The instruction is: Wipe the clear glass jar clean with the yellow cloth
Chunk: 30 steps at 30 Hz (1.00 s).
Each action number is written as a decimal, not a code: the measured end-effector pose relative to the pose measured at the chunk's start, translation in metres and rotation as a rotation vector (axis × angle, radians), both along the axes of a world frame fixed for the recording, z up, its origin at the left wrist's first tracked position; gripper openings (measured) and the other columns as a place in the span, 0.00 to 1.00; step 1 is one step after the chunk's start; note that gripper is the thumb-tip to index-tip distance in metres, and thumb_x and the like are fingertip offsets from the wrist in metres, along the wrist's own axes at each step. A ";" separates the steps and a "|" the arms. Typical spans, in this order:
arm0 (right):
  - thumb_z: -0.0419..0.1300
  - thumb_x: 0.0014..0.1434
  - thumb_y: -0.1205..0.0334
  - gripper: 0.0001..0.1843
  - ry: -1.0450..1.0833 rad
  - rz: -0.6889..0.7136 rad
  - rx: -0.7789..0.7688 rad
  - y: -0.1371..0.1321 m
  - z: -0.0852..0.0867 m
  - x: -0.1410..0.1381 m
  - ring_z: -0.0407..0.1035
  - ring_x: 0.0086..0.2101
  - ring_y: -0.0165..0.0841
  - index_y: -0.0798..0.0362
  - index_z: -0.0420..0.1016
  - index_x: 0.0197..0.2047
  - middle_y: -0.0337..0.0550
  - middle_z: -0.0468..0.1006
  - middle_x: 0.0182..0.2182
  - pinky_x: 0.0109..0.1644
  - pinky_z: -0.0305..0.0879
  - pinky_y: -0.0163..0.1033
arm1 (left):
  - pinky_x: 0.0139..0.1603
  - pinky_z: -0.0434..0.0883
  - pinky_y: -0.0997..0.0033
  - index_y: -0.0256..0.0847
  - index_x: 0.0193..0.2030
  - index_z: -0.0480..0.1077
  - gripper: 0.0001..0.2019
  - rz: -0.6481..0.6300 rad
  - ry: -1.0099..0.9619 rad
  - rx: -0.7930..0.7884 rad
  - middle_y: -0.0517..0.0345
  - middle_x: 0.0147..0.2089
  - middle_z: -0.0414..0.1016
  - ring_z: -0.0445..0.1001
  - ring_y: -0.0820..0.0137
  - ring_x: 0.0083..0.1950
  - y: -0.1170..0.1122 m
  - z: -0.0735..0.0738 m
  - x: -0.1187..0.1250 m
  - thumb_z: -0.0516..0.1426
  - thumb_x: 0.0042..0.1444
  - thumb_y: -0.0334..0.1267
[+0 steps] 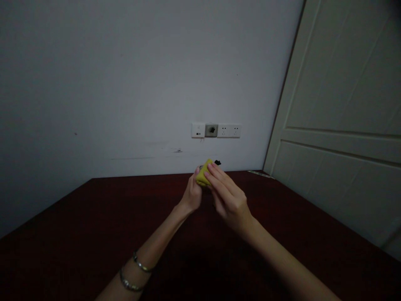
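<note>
A small folded yellow cloth (pixel 203 179) is up in front of me, between my two hands. My right hand (pixel 230 200) grips it from the right, with the fingers pressed together over its upper side. On the left, my left hand (pixel 192 194) is closed with the thumb up, right against the cloth. What it holds is mostly hidden behind the cloth; only a small greyish edge shows by the thumb. A small black piece (pixel 217 162) sticks out beyond my right fingers, and I cannot tell what it belongs to.
A dark red tabletop (pixel 94 234) spreads below my hands up to a pale wall (pixel 125 83). White wall sockets (pixel 229 131) and a grey socket plate (pixel 211 130) sit low on the wall. At the right stands a panelled door (pixel 341 104). A thin strip (pixel 261 174) lies at the back right edge.
</note>
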State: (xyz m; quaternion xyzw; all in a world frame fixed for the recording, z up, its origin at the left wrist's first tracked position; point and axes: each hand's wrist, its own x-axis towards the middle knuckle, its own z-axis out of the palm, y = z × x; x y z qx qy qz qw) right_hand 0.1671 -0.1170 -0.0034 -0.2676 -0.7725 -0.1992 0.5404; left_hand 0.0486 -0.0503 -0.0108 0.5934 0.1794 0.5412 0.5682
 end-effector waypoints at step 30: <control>0.67 0.44 0.58 0.12 1.075 0.423 -1.027 0.089 -0.025 0.036 0.76 0.28 0.35 0.55 0.80 0.33 0.44 0.83 0.30 0.34 0.73 0.38 | 0.57 0.65 0.49 0.41 0.62 0.56 0.48 0.309 0.515 0.545 0.45 0.52 0.68 0.70 0.52 0.53 0.025 -0.013 -0.022 0.71 0.31 0.44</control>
